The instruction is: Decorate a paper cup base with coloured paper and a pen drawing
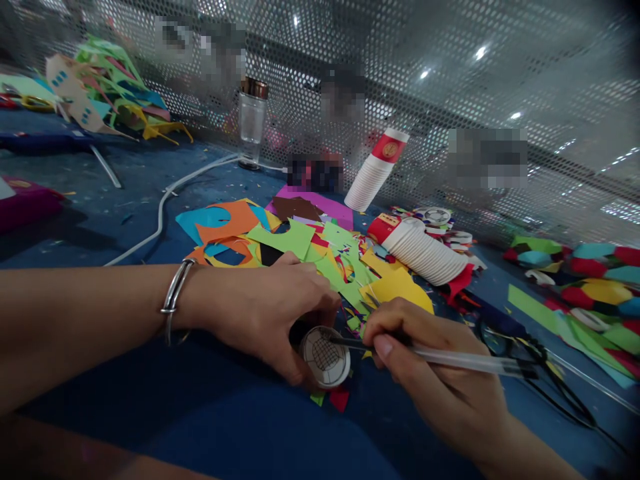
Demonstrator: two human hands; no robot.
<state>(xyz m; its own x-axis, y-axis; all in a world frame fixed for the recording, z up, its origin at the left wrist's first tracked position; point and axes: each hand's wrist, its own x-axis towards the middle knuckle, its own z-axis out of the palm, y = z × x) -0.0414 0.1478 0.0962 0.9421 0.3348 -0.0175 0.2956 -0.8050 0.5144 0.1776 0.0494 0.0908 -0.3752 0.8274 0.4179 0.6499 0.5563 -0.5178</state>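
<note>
My left hand (265, 310), with a silver bangle on its wrist, grips a small paper cup (326, 359) lying on its side, its round base facing me. A pencilled grid covers that base. My right hand (430, 363) holds a clear pen (465, 361) and the tip touches the cup's base. Both hands rest on a blue table (225, 427), just in front of a heap of coloured paper scraps (300, 250).
Two stacks of white paper cups with red rims lie behind the scraps: one stack (425, 250) on its side, another stack (375, 170) leaning on the perforated metal screen. Black scissors (545, 363) lie at right. A glass bottle (251, 120), white cable (165, 207) and more paper cut-outs (590, 280) surround.
</note>
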